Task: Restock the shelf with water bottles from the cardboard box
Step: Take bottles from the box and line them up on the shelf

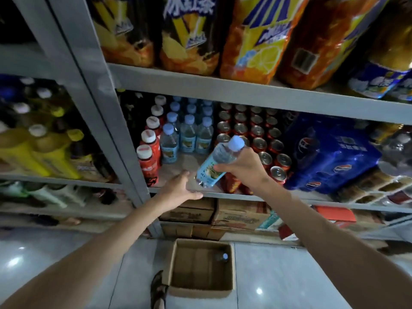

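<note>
right hand (242, 167) grips a water bottle (217, 162) around its upper body, tilted, cap up and to the right, base hanging just above the front of the shelf (223, 192). left hand (178, 189) is empty, fingers spread, resting at the shelf edge. stocked water bottles (188, 136) stand in 3 rows, with a bare patch of board in front of them, between the red bottles (149, 159) and the cans (258, 139). judgement: bring the bottle upright before lowering, seat the base flat on the bare patch, slide it back to touch a front bottle, label outward, clear of the cans. cardboard box (201, 267) on the floor below shows 1 bottle left.
</note>
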`<state>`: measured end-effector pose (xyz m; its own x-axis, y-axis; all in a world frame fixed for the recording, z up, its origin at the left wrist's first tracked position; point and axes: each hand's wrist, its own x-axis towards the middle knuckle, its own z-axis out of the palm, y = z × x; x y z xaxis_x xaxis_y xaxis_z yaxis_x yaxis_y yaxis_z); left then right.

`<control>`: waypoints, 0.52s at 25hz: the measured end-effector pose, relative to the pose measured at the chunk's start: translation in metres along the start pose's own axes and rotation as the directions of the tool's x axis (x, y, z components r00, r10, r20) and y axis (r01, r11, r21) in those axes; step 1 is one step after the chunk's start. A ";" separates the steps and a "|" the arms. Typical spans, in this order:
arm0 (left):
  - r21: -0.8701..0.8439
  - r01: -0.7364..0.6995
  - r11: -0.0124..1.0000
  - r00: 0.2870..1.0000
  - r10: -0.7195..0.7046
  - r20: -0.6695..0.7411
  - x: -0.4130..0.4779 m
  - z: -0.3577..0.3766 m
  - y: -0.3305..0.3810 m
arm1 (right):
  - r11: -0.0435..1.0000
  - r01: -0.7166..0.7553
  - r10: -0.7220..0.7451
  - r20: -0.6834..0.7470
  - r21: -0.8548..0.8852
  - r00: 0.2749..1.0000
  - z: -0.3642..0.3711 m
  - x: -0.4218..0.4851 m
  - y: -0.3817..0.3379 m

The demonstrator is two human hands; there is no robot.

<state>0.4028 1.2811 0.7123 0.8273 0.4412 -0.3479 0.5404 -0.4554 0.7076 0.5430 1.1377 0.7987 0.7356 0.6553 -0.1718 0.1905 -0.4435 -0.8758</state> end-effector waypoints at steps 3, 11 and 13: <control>0.478 0.029 0.878 0.996 0.016 -0.089 0.026 0.005 -0.033 | 0.966 0.144 -0.156 -0.040 -0.215 0.987 0.037 0.044 -0.020; 0.691 0.010 0.723 0.991 0.087 -0.104 0.059 0.008 -0.063 | 0.928 0.188 -0.201 -0.005 -0.323 0.980 0.105 0.114 0.002; 0.687 -0.003 0.726 0.988 0.108 -0.110 0.063 0.008 -0.065 | 0.938 0.192 -0.201 -0.001 -0.289 0.980 0.111 0.116 0.006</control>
<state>0.4210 1.3323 0.6391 0.8589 0.4717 -0.1993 0.4957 -0.8636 0.0921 0.5571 1.2788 0.7229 0.6828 0.7306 0.0084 0.5083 -0.4667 -0.7238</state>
